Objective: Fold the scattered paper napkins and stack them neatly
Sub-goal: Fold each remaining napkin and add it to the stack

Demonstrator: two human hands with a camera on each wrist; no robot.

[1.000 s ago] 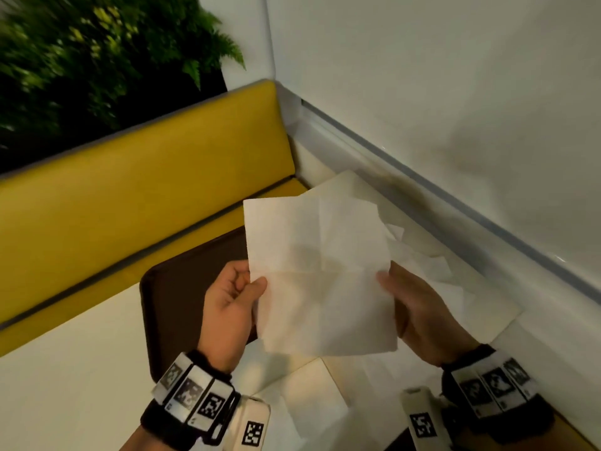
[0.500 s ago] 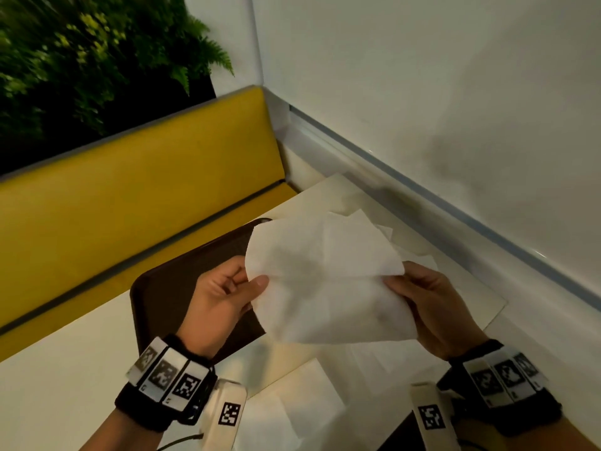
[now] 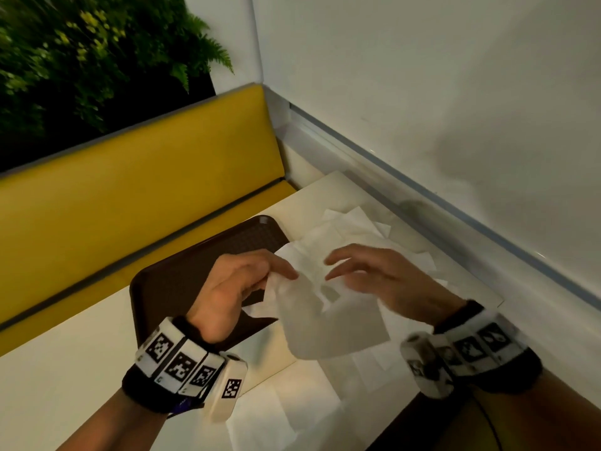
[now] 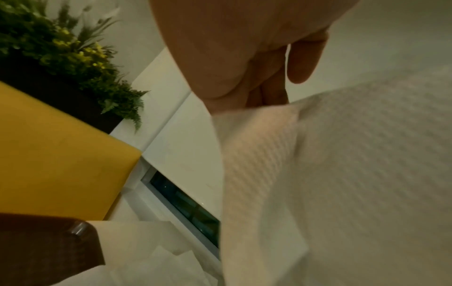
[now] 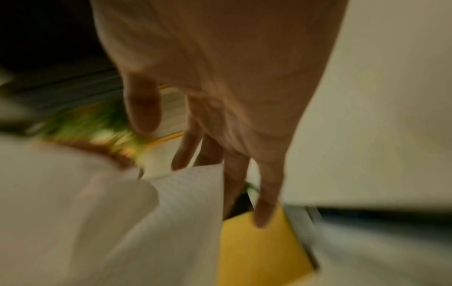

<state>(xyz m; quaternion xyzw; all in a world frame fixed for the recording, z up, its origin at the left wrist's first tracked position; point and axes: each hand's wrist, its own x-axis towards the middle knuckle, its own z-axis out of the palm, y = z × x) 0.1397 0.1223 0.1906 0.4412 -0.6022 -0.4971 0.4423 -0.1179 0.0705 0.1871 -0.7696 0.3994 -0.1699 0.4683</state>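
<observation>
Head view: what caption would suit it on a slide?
Left hand pinches a white napkin above the table; right hand open beside it.

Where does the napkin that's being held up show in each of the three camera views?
Head: the held napkin hangs at centre, pinched by the left hand, with the right hand just right of it.
Left wrist: it fills the right half, below the fingers.
Right wrist: blurred, lower left.
Shared landmark: the yellow bench back.
</observation>
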